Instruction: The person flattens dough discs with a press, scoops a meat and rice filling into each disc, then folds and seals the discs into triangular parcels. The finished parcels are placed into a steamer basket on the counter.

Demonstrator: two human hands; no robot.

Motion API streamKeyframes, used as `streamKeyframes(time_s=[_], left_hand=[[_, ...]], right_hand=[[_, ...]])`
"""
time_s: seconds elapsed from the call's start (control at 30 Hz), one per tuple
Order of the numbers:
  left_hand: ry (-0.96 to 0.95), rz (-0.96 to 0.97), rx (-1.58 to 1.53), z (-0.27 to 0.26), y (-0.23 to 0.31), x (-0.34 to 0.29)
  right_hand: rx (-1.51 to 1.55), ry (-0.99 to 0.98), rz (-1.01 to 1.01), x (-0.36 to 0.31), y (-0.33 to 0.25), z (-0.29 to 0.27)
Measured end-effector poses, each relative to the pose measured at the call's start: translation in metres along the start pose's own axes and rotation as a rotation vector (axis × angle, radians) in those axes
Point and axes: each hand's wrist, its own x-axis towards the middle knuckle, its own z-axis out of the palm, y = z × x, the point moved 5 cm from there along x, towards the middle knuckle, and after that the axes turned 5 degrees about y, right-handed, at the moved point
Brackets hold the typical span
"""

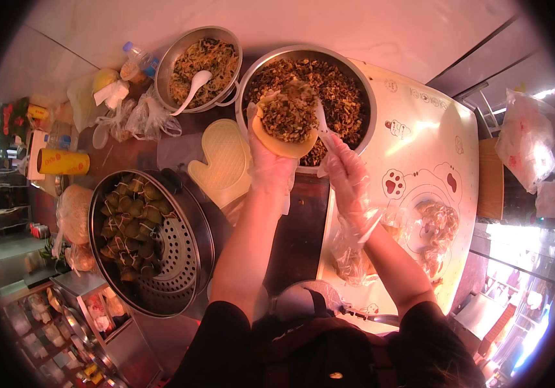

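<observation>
My left hand [272, 169], in a clear plastic glove, holds up a round, pale yellow piece of dough [284, 146] from below. Chopped brown filling [288, 116] is heaped on it. A white spoon [321, 118] is gripped in my gloved right hand [346, 169]. Its bowl end is at the right side of the heap, partly hidden by the filling. Both hands are at the near rim of a large metal basin [372, 107] filled with similar chopped brown filling.
Left of the basin stands a smaller metal bowl [235, 48] of shredded filling with a white spoon [198, 83]. A cream mitt-shaped mat [220, 158] lies nearer. A metal steamer [184, 258] holds leaf-wrapped dumplings [132, 223]. Clear plastic bags [352, 255] lie on the white patterned table [413, 132] at right.
</observation>
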Motion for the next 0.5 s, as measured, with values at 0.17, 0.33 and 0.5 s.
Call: streamKeyframes(time_s=[0.17,0.33,0.5], left_hand=[[0.046,-0.026,-0.055,-0.016,0.008,-0.001],[0.002,-0.018,-0.125,-0.022,0.021,-0.009],[0.01,-0.001,-0.183,-0.022,0.027,-0.011]], right_hand=[[0.957,-0.082,0.809,0.006,0.002,-0.004],[0.811,0.044,0.658,0.031,0.002,-0.031],[-0.057,0.013,0.286,0.016,-0.002,-0.025]])
